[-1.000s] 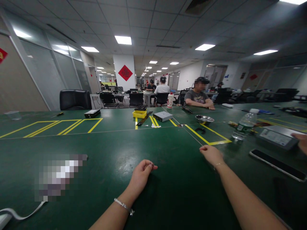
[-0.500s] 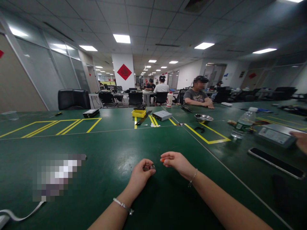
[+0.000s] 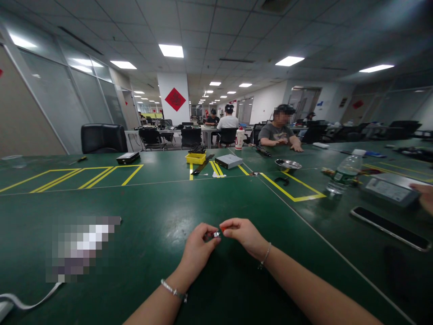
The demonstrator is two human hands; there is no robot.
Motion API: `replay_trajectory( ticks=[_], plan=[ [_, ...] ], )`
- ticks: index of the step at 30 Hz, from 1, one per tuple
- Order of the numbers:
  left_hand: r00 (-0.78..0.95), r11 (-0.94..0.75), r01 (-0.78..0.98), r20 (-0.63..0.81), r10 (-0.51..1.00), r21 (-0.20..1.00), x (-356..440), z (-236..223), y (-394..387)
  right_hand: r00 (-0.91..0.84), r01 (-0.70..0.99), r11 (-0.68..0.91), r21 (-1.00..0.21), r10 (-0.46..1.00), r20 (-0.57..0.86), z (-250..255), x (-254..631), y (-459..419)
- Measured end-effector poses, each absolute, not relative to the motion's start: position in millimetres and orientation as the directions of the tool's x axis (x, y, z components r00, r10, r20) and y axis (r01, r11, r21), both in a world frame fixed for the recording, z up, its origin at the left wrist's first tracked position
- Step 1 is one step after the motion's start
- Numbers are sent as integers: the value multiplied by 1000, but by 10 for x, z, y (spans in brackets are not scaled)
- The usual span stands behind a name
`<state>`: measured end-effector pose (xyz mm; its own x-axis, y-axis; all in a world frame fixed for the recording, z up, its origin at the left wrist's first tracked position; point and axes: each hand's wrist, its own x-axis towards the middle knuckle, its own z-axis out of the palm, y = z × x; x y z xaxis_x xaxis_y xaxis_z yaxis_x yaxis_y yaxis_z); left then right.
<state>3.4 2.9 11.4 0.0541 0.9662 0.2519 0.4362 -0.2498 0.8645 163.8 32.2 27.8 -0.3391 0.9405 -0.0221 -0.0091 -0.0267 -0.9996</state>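
Just above the green table, my left hand is closed in a pinch on a small silvery metal piece, too small to tell its kind. To its right, my right hand pinches a small orange piece between thumb and fingers. The two pieces face each other almost tip to tip; whether they touch I cannot tell. My fingers hide most of both.
A phone, a water bottle and a metal box lie to the right, near another person's hand. Farther back are a steel bowl, a yellow tray and a grey drive. A blurred-out object lies left.
My right hand has moved left, bringing the orange piece up close to the metal piece. My left hand has stayed nearly in place, with more of the metal piece showing.
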Motion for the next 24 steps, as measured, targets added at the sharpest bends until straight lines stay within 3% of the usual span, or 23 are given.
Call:
replay_trajectory(
  ticks=[13,24],
  plan=[
    [68,-302,493,310,948,816,50,165,-10,-369,-78,-41,-996,930,-10,278,1609,315],
    [-15,-309,577,388,922,756,54,165,-30,-215,-72,2,-997,977,18,146,1407,190]
  ],
)
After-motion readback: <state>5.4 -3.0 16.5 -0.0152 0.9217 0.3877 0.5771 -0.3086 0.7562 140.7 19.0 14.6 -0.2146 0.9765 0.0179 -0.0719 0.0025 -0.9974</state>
